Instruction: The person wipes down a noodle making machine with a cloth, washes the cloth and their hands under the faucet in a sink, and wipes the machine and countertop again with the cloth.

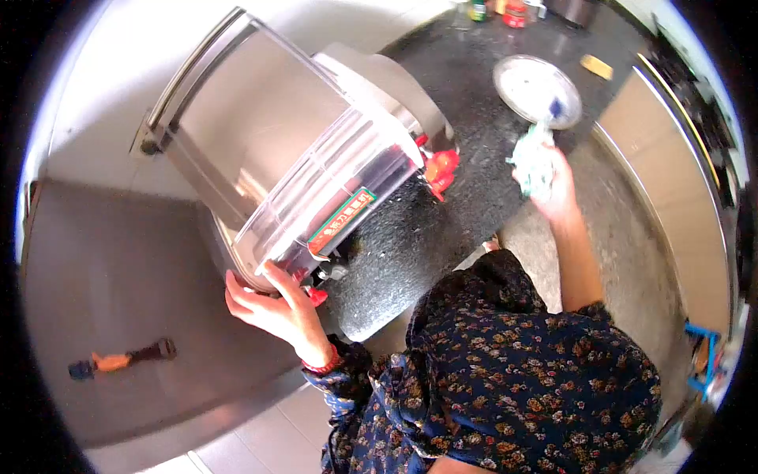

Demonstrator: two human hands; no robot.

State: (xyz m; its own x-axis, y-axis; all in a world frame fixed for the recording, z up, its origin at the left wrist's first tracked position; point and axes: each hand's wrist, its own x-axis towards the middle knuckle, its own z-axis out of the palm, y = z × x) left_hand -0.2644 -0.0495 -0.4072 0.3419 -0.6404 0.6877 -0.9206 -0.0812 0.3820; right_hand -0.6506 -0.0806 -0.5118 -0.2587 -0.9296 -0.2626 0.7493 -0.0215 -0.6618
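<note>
A boxy steel kitchen machine (pixel 260 130) with a clear plastic front panel (pixel 332 178) stands tilted in my view on the dark counter. A red label with a green border (pixel 342 221) is on its front, and a red knob (pixel 440 171) is at its right end. My left hand (pixel 276 304) grips the machine's lower left corner, thumb on the front and fingers round the side. Out to the right, my right hand (pixel 553 178) is closed on a crumpled pale green and white cloth (pixel 534 162), blurred at its upper end. Near the cloth lies a round, silver-rimmed plate (pixel 521 83).
On the dark speckled counter (pixel 482 118) is a yellow sponge-like block (pixel 596 67). A red-labelled jar (pixel 515 13) and other containers are at the back. A pale cabinet (pixel 671 150) lies to the right. A dark handled object (pixel 126 359) rests on the grey surface at left.
</note>
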